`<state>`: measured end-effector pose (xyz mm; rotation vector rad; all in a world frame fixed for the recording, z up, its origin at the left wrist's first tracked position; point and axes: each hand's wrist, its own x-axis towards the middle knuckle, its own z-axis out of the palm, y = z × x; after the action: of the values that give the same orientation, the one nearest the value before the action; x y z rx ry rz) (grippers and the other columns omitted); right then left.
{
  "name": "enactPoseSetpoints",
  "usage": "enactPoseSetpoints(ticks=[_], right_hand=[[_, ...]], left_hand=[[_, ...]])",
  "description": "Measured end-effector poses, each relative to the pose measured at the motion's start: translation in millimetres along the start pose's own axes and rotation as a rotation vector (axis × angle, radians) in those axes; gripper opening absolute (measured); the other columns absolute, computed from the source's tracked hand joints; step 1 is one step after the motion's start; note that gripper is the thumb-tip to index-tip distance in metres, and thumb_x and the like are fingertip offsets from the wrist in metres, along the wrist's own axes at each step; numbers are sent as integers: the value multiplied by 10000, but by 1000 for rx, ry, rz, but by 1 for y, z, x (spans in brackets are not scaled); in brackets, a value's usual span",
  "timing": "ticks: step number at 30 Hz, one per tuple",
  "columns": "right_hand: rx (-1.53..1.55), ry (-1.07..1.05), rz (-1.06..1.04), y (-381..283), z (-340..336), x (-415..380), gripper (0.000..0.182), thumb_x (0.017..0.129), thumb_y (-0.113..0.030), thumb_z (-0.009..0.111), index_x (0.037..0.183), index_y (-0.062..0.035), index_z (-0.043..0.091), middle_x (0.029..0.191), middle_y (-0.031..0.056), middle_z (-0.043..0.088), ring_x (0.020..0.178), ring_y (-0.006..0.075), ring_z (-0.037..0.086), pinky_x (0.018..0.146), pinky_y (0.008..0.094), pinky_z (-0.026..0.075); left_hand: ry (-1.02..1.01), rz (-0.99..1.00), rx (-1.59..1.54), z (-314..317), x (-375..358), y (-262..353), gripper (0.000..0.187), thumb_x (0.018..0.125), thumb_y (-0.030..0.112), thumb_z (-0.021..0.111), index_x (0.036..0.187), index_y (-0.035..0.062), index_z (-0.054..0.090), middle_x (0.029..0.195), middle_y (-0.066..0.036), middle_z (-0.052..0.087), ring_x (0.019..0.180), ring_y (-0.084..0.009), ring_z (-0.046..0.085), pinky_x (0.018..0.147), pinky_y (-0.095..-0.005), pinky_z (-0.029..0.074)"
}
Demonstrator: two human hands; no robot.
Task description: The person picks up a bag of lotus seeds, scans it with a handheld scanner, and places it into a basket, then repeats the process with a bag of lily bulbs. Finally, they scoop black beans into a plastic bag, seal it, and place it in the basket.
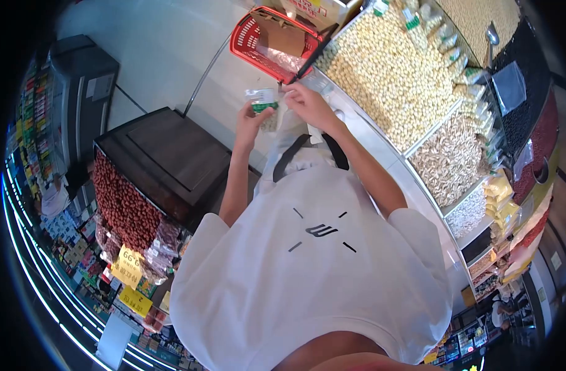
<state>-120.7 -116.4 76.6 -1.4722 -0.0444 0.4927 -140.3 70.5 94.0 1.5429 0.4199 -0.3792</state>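
Fingers of the left hand point(248, 125) pinch the packet point(262, 99), its long axis running roughly toward the body; the right hand point(312, 107) is just right of it, fingertips bent, grip unclear. The basket point(249, 38) lies beyond both.

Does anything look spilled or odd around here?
Nothing looks clearly spilled or damaged. The yellow price signs by the dark red heap appear upside down, though probably only from this viewpoint. The packet in the left hand shows no obvious damage.
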Motion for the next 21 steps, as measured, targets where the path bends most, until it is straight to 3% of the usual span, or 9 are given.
enactPoseSetpoints(ticks=[2, 3, 4, 6, 9, 11, 13, 15, 21], right_hand=[[-241, 164, -26, 1, 0, 22, 213, 873, -148, 559, 1027, -1, 549, 878, 112, 626, 762, 157, 614, 646, 280, 490], [-285, 180, 51, -7, 1, 30, 197, 857, -114, 562, 1014, 4, 555, 909, 127, 612, 808, 237, 611, 700, 319, 486], [-306, 173, 65, -7, 4, 36, 197, 857, -114, 562, 1014, 4, 555, 909, 127, 612, 808, 237, 611, 700, 319, 486], [-737, 257, -163, 2, 5, 56, 173, 817, -74, 570, 978, -11, 572, 904, 132, 595, 862, 280, 582, 738, 355, 457], [-960, 209, -294, 7, 10, 79, 139, 756, -68, 582, 894, -64, 582, 853, 69, 574, 897, 224, 543, 771, 371, 359], [-1012, 172, -218, 5, 11, 87, 151, 736, -62, 600, 886, -77, 588, 846, 49, 579, 904, 208, 550, 790, 370, 338], [-1062, 184, -162, 6, 10, 91, 170, 713, -24, 613, 866, -96, 597, 834, 14, 600, 896, 187, 574, 847, 377, 298], [-1056, 195, -108, 6, -1, 102, 185, 713, 16, 599, 835, -123, 591, 788, -10, 620, 835, 173, 603, 919, 412, 241], [-1266, 159, 105, 9, 0, 101, 166, 723, -39, 591, 817, -175, 578, 726, -57, 604, 727, 134, 556, 924, 395, 214]], left_hand=[[88, 45, -40, -30, 46, -12, 279, 757, 88, 711, 996, -4, 602, 890, -37, 641, 789, -102, 586, 694, -245, 443], [169, 26, -38, -45, 70, -19, 280, 755, 86, 712, 996, -5, 602, 890, -39, 641, 788, -103, 585, 695, -247, 443], [250, -6, -34, -59, 93, -32, 281, 754, 85, 712, 995, -6, 602, 890, -40, 641, 788, -105, 583, 697, -249, 442], [295, -18, -100, -71, 150, -64, 267, 743, 90, 724, 965, -3, 608, 872, -25, 636, 752, -105, 577, 667, -258, 446], [391, -117, -89, -72, 234, -126, 237, 732, 141, 729, 887, -3, 621, 742, -54, 621, 664, -133, 566, 612, -286, 442], [163, -16, 566, -74, 286, -185, 305, 760, 264, 689, 889, -8, 637, 736, -127, 635, 660, -221, 606, 598, -344, 459], [79, 78, 737, -58, 328, -230, 315, 790, 310, 627, 873, 6, 645, 708, -192, 606, 671, -325, 600, 603, -390, 460], [23, 79, 699, -39, 364, -269, 279, 826, 282, 535, 837, 24, 640, 799, -222, 613, 748, -396, 590, 647, -462, 459], [-17, -10, 803, 21, 410, -390, 239, 867, 222, 456, 974, 107, 636, 846, -175, 642, 812, -362, 612, 709, -458, 487]])
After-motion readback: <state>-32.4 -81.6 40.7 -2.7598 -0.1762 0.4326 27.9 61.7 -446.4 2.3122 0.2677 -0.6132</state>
